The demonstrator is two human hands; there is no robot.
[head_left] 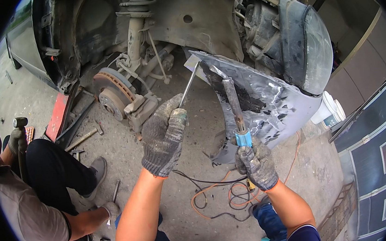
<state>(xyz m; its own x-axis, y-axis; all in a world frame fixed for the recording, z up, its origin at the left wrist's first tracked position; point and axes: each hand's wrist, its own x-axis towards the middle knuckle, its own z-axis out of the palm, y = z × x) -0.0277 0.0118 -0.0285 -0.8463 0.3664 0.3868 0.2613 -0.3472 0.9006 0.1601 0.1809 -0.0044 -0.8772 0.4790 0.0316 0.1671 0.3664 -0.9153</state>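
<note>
Left grip is closed around the rod, right grip around the tool. The panel is near the headlamp; it seems light and stiff, so its edge is good to hold.

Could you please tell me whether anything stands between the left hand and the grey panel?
Nothing visible blocks the way: only the metal rod held in the left hand spans the gap, its tip at the upper-left corner of the grey panel.
</note>
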